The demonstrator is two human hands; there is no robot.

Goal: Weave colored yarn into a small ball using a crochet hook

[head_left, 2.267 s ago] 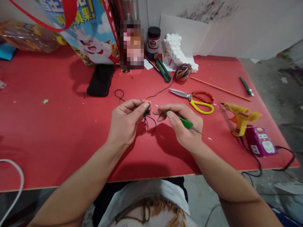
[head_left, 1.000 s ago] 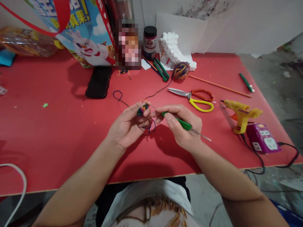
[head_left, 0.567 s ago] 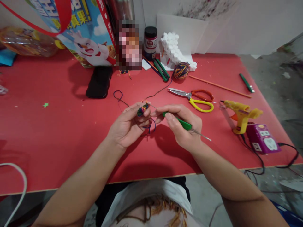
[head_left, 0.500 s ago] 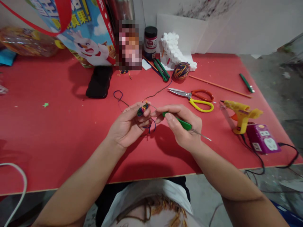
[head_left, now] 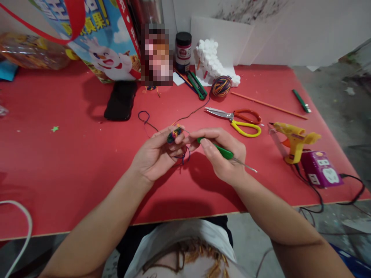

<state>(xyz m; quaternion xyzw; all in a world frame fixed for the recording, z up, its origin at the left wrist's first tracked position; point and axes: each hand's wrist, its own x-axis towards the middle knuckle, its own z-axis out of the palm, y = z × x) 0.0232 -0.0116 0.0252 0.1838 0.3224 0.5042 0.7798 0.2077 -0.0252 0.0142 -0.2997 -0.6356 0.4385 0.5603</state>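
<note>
My left hand (head_left: 158, 154) pinches a small crocheted piece (head_left: 174, 135) in green, yellow and pink yarn. My right hand (head_left: 224, 154) is closed around the green handle of a crochet hook (head_left: 224, 151). The hook's thin metal front end reaches the top of the crocheted piece; whether its tip sits inside a stitch is too small to tell. Its other metal end sticks out behind my right hand. Loose dark blue yarn hangs below my left fingers. A strand leads from my left hand back to a multicoloured yarn ball (head_left: 222, 85).
On the red table (head_left: 72, 166) lie scissors (head_left: 233, 119), a black phone (head_left: 121, 101), a green utility knife (head_left: 197, 85) and an orange stick (head_left: 268, 105). At right, a yellow glue gun (head_left: 295, 141) stands by a purple power box (head_left: 321, 170). Behind are a printed bag (head_left: 107, 46) and dark-lidded jar (head_left: 183, 52).
The whole view has shifted very slightly. Both hands keep the same hold on the crocheted piece and the crochet hook, with no other visible movement.
</note>
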